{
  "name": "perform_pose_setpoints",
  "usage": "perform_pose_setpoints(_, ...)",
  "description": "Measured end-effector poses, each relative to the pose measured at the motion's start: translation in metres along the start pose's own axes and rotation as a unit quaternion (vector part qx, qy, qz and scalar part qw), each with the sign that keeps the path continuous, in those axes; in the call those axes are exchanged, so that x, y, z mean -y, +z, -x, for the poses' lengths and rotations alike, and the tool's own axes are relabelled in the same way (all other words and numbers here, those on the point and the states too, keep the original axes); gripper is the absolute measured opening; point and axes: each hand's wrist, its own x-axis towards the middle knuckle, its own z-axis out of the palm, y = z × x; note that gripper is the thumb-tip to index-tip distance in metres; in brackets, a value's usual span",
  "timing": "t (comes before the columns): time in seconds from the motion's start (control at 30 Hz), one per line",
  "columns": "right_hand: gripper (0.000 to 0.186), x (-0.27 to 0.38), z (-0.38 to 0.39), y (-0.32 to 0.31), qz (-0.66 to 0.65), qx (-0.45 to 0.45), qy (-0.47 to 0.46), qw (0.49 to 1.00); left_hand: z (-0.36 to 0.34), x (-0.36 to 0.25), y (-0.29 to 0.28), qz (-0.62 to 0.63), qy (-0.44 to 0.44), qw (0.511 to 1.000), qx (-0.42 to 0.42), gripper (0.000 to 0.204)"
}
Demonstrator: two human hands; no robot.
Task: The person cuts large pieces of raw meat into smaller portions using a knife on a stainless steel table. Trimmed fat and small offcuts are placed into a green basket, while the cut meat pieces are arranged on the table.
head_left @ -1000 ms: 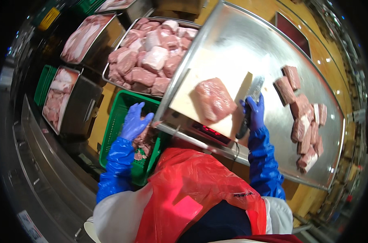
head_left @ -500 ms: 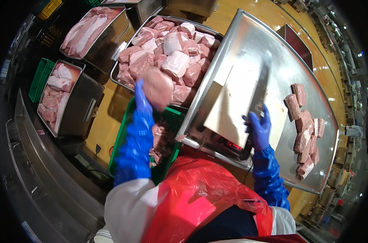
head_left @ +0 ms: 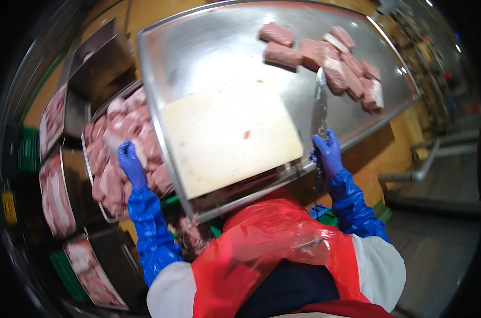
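Observation:
My right hand [head_left: 328, 153], in a blue glove, grips a long knife [head_left: 320, 103] at the right edge of a pale cutting board [head_left: 230, 135]. The blade points away from me toward a row of cut meat pieces [head_left: 330, 55] on the steel table [head_left: 214, 47]. The board is bare except for a small red scrap. My left hand [head_left: 129, 161], also in a blue glove, reaches over the steel tray [head_left: 87, 159] full of pink meat chunks [head_left: 110, 180] left of the table. A pale, blurred piece lies at its fingertips; whether the fingers hold it is unclear.
More trays of meat [head_left: 52, 185] stand further left and lower left [head_left: 92, 270]. A green crate [head_left: 172, 200] with meat scraps [head_left: 190, 238] sits below the table's near edge. I wear a red plastic apron [head_left: 272, 249]. A metal pipe [head_left: 428, 161] runs at the right.
My left hand lifted the large meat piece from the board and carried it left to the tray of chunks. The board is now bare. My right hand kept hold of the knife.

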Motion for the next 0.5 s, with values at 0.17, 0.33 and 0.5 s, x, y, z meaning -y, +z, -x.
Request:
perform_pose_setpoints(0.17, 0.047, -0.042, -0.026, -0.051, -0.049, -0.018, 0.032, 0.998, 0.074, -0.231, 0.254, -0.048, 0.24, 0.749, 0.616, 0.033)
perform_pose_setpoints(0.33, 0.039, -0.063, -0.051, -0.118, -0.071, 0.007, 0.02, 0.997, 0.029, -0.161, 0.539, -0.304, 0.43, 0.66, 0.536, 0.077)
perform_pose_setpoints(0.5, 0.036, -0.095, -0.033, -0.177, -0.104, -0.06, 0.08, 0.99, 0.04, -0.103, 0.688, -0.36, 0.383, 0.68, 0.512, 0.073)
